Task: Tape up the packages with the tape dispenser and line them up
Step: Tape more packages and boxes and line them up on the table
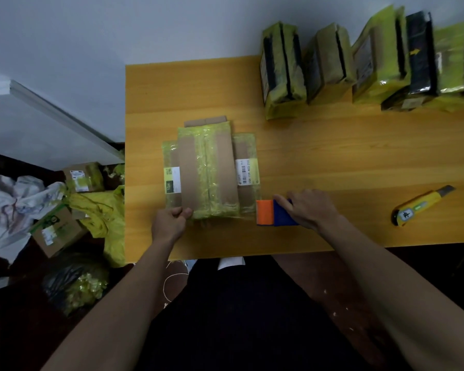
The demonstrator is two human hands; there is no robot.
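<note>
A cardboard package wrapped in yellow-green tape lies flat in the middle of the yellow table, white labels on both sides. My left hand pinches its near left corner. My right hand grips the blue and orange tape dispenser, which rests on the table just right of the package's near corner. Several taped packages stand upright in a row along the far right edge by the wall.
A yellow utility knife lies on the table at the right. On the floor to the left sit cardboard boxes, yellow plastic, a dark bag and white cloth. The table's near edge runs just above my legs.
</note>
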